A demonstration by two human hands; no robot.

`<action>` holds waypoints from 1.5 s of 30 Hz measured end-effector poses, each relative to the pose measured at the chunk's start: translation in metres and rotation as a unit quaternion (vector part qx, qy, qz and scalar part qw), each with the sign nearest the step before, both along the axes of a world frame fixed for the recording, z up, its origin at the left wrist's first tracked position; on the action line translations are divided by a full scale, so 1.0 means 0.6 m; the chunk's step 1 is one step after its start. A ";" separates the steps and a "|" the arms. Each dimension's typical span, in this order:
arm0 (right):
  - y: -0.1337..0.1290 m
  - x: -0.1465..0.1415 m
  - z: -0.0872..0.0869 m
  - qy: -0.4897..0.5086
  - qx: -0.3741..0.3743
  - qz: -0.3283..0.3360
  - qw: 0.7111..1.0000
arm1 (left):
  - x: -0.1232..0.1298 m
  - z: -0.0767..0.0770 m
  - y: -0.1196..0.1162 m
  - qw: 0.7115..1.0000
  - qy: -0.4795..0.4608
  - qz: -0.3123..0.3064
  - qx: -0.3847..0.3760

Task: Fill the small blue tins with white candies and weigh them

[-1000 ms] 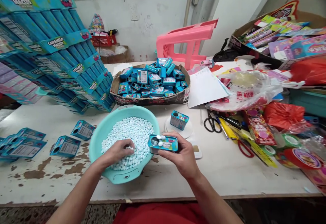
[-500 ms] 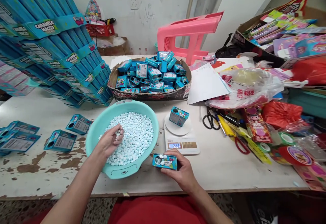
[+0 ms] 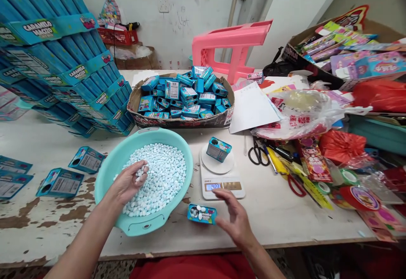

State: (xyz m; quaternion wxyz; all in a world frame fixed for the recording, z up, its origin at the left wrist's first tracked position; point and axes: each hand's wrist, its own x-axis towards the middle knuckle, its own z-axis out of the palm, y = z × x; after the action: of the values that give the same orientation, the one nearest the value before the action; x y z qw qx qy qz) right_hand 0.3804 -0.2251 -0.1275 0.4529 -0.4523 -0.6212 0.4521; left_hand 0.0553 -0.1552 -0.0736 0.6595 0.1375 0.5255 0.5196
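My left hand [image 3: 131,181] is curled around a few pale candies over the turquoise basin [image 3: 104,177]. Small white and light-blue candies [image 3: 161,173] fill much of that basin. My right hand [image 3: 233,219] is open, fingers apart, just right of a blue candy tin [image 3: 202,214] standing on the table. White candies lie on that tin's top around its round hole. Behind it, a white kitchen scale [image 3: 223,189] carries another blue tin [image 3: 218,149], tilted on the round plate; its display is lit.
A carton [image 3: 180,122] heaped with blue tins stands behind the basin. Stacked display boxes [image 3: 72,75] rise at the left, near several loose tins [image 3: 60,182]. Black scissors [image 3: 258,154], a yellow cutter [image 3: 314,186] and plastic bags [image 3: 298,109] crowd the right side.
My right hand has let go of the blue tin and opened beside it; the tin now stands on the table. My left hand stays over the basin with candies. The view has shifted slightly.
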 end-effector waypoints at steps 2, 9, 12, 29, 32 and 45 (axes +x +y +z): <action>0.039 0.016 0.014 -0.021 0.024 -0.105 0.994 | 0.000 0.000 0.002 1.000 -0.007 0.000 0.002; 0.214 0.016 0.019 -0.063 0.038 -0.200 0.977 | 0.007 0.000 0.007 0.996 -0.068 0.045 0.024; 0.232 -0.004 0.035 -0.023 0.016 -0.192 0.981 | 0.008 -0.002 0.002 0.992 -0.099 0.076 0.026; 0.156 -0.216 0.142 -0.106 0.117 0.101 0.982 | 0.090 0.130 0.034 0.950 0.076 0.191 0.236; 0.156 -0.217 0.144 -0.112 0.108 0.107 0.982 | 0.089 0.122 0.036 0.950 0.086 0.184 0.238; 0.163 -0.212 0.142 -0.095 0.075 0.102 0.987 | 0.101 0.127 0.045 0.944 0.110 0.162 0.264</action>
State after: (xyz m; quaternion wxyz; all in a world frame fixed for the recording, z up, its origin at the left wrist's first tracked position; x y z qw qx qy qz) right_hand 0.2533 -0.1274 -0.0424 0.3765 -0.3922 -0.7364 0.4028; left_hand 0.1158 -0.1284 0.0029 0.4443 0.2755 0.4543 0.7213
